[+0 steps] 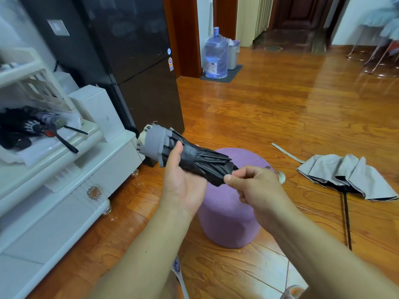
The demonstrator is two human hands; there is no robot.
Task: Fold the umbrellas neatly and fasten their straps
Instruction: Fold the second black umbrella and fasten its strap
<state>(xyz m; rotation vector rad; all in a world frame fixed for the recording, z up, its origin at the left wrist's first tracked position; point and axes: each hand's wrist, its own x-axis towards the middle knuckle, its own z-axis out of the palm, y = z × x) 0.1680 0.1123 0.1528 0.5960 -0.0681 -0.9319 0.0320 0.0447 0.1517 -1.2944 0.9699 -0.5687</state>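
Two umbrellas (pixel 32 126) lie atop the white cabinet (pixel 64 169).

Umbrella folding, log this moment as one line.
left hand: cradles black umbrella | right hand: pinches its end | strap: unfastened | grey umbrella: on floor, unfolded

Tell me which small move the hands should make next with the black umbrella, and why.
Probably the right hand should wind what it pinches around the bundle. The left hand holds the black umbrella with pleats gathered, but no strap is closed around it yet.
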